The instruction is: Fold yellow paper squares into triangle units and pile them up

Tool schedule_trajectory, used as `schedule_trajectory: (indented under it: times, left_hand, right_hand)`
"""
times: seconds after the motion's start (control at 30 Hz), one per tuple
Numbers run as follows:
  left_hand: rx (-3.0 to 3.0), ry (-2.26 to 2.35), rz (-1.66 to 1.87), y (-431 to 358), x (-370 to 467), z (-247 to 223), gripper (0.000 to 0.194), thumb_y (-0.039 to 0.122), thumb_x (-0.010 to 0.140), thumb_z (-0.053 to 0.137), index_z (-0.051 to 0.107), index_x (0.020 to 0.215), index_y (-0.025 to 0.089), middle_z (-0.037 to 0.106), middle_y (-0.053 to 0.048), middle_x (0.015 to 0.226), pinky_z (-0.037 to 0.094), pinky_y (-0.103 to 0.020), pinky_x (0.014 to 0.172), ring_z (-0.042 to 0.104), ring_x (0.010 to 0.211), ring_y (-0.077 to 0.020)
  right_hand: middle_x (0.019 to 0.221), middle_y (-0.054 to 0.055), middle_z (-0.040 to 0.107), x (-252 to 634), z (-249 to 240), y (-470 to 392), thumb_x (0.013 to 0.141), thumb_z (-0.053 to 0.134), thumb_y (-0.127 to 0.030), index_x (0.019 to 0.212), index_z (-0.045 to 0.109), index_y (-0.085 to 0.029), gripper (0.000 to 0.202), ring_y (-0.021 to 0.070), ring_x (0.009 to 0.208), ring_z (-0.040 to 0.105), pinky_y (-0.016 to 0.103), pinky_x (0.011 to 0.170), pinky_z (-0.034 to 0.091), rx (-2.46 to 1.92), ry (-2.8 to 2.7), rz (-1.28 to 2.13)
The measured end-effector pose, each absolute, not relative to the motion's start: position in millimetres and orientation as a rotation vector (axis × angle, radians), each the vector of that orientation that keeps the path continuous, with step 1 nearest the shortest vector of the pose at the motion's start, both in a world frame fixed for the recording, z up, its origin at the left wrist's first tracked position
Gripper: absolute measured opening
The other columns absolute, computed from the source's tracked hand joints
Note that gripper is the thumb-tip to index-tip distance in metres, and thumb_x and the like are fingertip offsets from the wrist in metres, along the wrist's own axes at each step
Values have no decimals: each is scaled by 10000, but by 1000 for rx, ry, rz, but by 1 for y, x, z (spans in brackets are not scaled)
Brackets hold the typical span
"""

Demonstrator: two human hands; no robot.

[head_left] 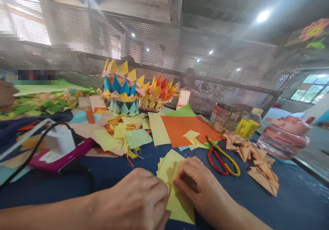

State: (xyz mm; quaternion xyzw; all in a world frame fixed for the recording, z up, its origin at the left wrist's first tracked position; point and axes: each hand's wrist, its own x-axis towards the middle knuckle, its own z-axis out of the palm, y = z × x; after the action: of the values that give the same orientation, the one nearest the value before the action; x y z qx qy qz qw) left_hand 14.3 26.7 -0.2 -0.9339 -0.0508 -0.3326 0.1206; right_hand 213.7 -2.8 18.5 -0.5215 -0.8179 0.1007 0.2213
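Note:
Pale yellow paper sheets [183, 206] lie in a loose stack in front of me on a dark blue tabletop [115, 175]. My left hand [142, 199] is closed, its curled fingers at the left edge of the paper; the fingertips are partly hidden. From the other side, my right hand [196, 185] pinches the paper between thumb and fingers, and a ring shows on one finger. Scissors [224, 166] with one red and one yellow handle rest just beyond the right hand. Beside them run several folded peach paper pieces [264, 178].
Behind the stack lie an orange sheet [187, 129] and paper scraps [138, 139]. Folded-paper crowns [124, 106] stand farther back. A purple power strip [64, 158] with cables is at left. A yellow-labelled bottle [246, 125] and a pink jug [285, 137] stand at right.

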Motion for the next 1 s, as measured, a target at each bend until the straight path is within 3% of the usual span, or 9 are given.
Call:
schedule_trajectory:
  times: [0.1, 0.37, 0.7, 1.0]
  left_hand:
    - [-2758, -376, -877, 22, 13, -2, 242, 87, 859, 444, 559, 663, 169, 564, -9, 621, 402, -310, 491, 541, 549, -171]
    - [-2818, -375, -820, 14, 8, 11, 245, 70, 861, 428, 597, 708, 159, 575, -12, 629, 475, -287, 536, 560, 560, -160]
    - [-2889, -367, -875, 20, 10, 13, 353, 124, 942, 326, 596, 718, 159, 583, -12, 626, 462, -288, 503, 563, 518, -153]
    - [-2904, -354, -842, 21, 13, 18, 304, 144, 940, 364, 601, 752, 152, 573, -20, 676, 438, -284, 486, 553, 572, -161]
  right_hand:
    - [831, 20, 609, 213, 18, -4, 873, 578, -132, 730, 539, -191, 160, 194, 830, 534, 353, 817, 385, -1460, -2258, 253]
    - [828, 6, 600, 214, 14, -3, 857, 610, -131, 739, 527, -194, 158, 186, 827, 534, 353, 842, 383, -1445, -2251, 233]
    - [826, 6, 586, 214, 11, -3, 871, 601, -137, 744, 527, -192, 156, 187, 831, 522, 351, 833, 382, -1465, -2264, 219]
    - [842, 13, 588, 214, 11, -2, 891, 588, -162, 762, 535, -189, 142, 190, 829, 513, 349, 808, 377, -1467, -2275, 215]
